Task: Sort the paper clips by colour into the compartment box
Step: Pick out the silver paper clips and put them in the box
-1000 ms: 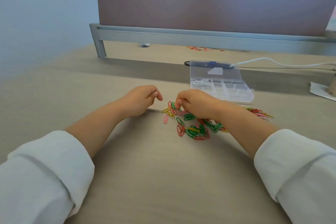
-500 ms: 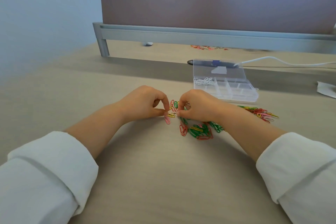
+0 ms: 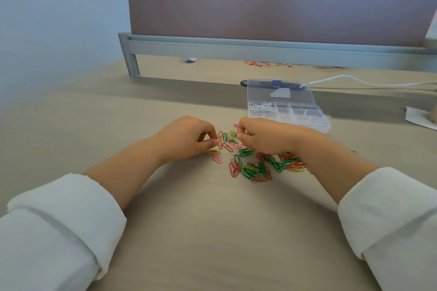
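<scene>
A loose pile of paper clips (image 3: pixel 254 168) in red, green, yellow and pink lies on the beige desk in front of me. My left hand (image 3: pixel 186 137) rests at the pile's left edge, thumb and forefinger pinched on a red paper clip (image 3: pixel 220 137). My right hand (image 3: pixel 267 138) lies over the pile's far side, fingertips pinched together; anything between them is hidden. Just behind my right hand stands the clear compartment box (image 3: pixel 326 126) with its lid open. White clips (image 3: pixel 261 107) fill its back left compartment.
A white cable (image 3: pixel 354 79) runs to the right behind the box. A sheet of paper (image 3: pixel 418 118) lies at the far right. A grey divider rail (image 3: pixel 236 48) crosses the back, with more coloured clips (image 3: pixel 267 64) beyond it.
My left hand moved right to the pile's edge and pinched shut. My right hand's fingertips lifted slightly at the pile's far side. The two hands have drawn a little apart.
</scene>
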A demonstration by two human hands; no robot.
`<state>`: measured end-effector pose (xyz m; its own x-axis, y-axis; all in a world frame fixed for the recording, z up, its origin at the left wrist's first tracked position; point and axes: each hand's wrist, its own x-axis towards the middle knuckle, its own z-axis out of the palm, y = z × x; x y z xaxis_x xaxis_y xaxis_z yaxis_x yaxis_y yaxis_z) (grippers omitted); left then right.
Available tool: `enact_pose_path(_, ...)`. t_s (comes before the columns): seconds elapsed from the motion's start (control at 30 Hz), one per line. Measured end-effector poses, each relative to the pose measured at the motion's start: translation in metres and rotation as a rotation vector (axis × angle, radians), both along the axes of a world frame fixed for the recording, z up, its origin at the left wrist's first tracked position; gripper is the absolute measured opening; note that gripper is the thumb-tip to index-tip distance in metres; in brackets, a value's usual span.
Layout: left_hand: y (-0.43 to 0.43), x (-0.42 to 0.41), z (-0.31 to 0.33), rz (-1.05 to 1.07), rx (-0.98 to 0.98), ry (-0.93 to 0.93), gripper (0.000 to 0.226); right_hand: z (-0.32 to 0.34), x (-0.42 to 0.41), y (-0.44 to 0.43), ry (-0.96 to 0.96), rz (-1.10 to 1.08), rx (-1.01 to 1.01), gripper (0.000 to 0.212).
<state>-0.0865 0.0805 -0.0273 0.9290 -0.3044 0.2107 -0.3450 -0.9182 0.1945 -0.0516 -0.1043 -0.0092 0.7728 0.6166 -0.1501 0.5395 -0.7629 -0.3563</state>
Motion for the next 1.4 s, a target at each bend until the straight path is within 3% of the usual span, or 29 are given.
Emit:
enact_pose_path(0.33,-0.025,-0.007,-0.004,-0.103,-0.016,-0.025,0.025,0.008,0.008,-0.017,0.084,-0.1,0.086,0.033)
enact_pose_path(0.53,-0.06,-0.012,-0.01,-0.229,0.081,-0.045,0.035,0.003,0.009,-0.05,0.097,-0.171,0.091,0.017)
enact_pose_path(0.67,-0.082,-0.001,-0.01,-0.248,0.041,-0.057,0.033,0.001,0.011,-0.071,0.053,-0.189,0.101,0.022)
enact_pose_path(0.8,-0.102,0.011,-0.004,-0.25,0.044,0.01,0.037,0.002,0.011,-0.092,-0.029,-0.231,0.182,0.041)
enact_pose_path(0.93,-0.102,0.028,0.003,-0.261,0.037,0.103,0.022,-0.001,0.01,-0.102,-0.056,-0.271,0.148,0.053)
enact_pose_path(1.17,-0.093,0.037,0.011,-0.255,-0.014,0.224,0.012,-0.003,0.01,-0.104,-0.071,-0.224,0.196,0.047)
enact_pose_path(1.3,-0.094,0.035,0.014,-0.22,-0.012,0.217,0.026,-0.006,0.009,-0.106,-0.058,-0.217,0.143,0.044)
enact_pose_path(1.4,-0.093,0.032,0.017,-0.205,0.018,0.233,0.021,-0.006,0.008,-0.107,-0.035,-0.222,0.109,0.043)
